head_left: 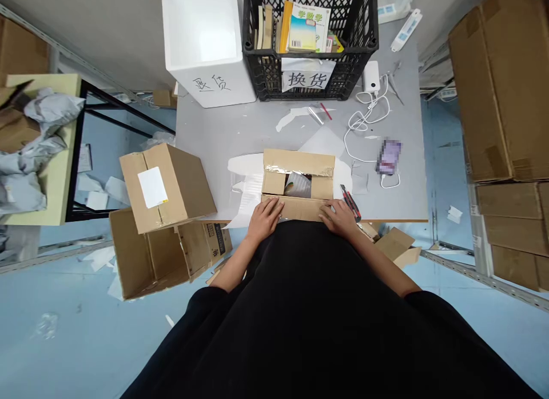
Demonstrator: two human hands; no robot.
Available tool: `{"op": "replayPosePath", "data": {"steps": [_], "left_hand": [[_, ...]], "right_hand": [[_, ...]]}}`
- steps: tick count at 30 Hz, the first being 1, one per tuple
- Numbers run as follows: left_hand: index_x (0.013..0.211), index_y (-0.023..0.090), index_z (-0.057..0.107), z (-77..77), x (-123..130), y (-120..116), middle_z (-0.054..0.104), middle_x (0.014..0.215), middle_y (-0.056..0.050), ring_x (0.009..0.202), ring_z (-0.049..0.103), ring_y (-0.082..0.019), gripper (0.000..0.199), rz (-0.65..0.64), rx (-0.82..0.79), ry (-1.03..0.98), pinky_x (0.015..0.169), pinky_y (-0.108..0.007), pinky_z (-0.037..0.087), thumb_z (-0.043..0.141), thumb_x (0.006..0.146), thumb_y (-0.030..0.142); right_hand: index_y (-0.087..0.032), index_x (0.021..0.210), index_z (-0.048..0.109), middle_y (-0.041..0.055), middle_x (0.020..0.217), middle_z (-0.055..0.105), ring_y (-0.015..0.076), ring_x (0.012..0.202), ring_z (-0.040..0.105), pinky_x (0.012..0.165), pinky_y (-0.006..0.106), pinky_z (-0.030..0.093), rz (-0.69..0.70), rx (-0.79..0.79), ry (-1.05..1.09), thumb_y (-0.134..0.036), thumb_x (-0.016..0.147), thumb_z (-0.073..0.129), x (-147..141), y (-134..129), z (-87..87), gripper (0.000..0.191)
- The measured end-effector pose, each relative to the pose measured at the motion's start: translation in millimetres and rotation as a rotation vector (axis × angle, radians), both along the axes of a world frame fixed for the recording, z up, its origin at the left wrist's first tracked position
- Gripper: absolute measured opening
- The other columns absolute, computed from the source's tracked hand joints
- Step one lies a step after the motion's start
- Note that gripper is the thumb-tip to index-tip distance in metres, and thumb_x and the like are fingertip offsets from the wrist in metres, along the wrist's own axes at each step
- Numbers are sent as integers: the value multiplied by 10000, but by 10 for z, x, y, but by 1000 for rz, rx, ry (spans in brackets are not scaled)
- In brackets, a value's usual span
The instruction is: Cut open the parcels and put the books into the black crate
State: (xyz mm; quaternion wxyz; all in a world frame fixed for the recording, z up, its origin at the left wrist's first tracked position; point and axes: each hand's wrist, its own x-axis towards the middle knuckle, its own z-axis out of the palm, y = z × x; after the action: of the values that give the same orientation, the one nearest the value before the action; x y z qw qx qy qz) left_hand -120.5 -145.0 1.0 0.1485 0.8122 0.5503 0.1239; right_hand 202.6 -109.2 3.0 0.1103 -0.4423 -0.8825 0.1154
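A small cardboard box [299, 153] lies at the table's front edge with its top flaps spread, and something greyish and glossy [298, 185] shows through the gap between them. My left hand [265, 217] rests on the left end of the near flap, fingers slightly apart. On that flap's right end lies my right hand [337, 216], its fingers also spread. Neither hand is wrapped around anything. Beside my right hand is a red and black box cutter [350, 203]. White paper [249, 200] sticks out from under the box on the left.
Behind stand a white bin [210, 82] and a black crate [309, 53] with books. A taped carton [171, 184] is at the table's left edge, above an open carton [148, 256]. A phone [389, 156] with a white cable lies right. Large cartons [500, 90] stand far right.
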Motion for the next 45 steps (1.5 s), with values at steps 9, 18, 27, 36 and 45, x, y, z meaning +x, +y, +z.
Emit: {"op": "replayPosePath", "data": {"steps": [9,18,27,36,45], "left_hand": [[1286,268,663,-509,77,120,642,1305,-145,1248,552,-287,353,109,90,-43,1059,-470,433,498,975,241],[1117,217,667,210,171,232,659,1157,-130,1096,591,-281,280,228,2,-149,952,-431,455,549,948,406],[1402,233,492,344,-334,1348,480,1433,-134,1358,447,-336,707,315,-194,-294,1139,-498,373,763,761,355],[1527,261,385,86,-477,1865,465,1541,-103,1424,420,-325,881,111,-227,-226,1173,-484,359,760,756,462],[1525,173,410,121,-331,1943,545,1434,-165,1301,536,-332,699,162,-204,-55,1057,-445,468,558,842,196]], "right_hand": [[-184,1021,696,134,1024,641,263,941,498,851,390,411,-52,130,-55,-245,976,503,-128,41,-185,208],[-209,1023,652,121,1034,627,267,950,549,867,413,443,-236,96,131,-293,961,506,-164,119,-18,179],[-205,1403,443,171,1422,473,341,1353,434,1094,537,416,-367,-108,373,-474,826,663,-90,1078,80,674],[-155,1446,454,161,1480,491,302,1384,450,1162,484,394,-339,-149,225,-204,806,559,-128,1365,-68,651],[-161,1312,625,135,1302,657,284,1218,581,1071,455,466,-396,-48,120,-45,786,432,-178,1526,-87,572]]}}
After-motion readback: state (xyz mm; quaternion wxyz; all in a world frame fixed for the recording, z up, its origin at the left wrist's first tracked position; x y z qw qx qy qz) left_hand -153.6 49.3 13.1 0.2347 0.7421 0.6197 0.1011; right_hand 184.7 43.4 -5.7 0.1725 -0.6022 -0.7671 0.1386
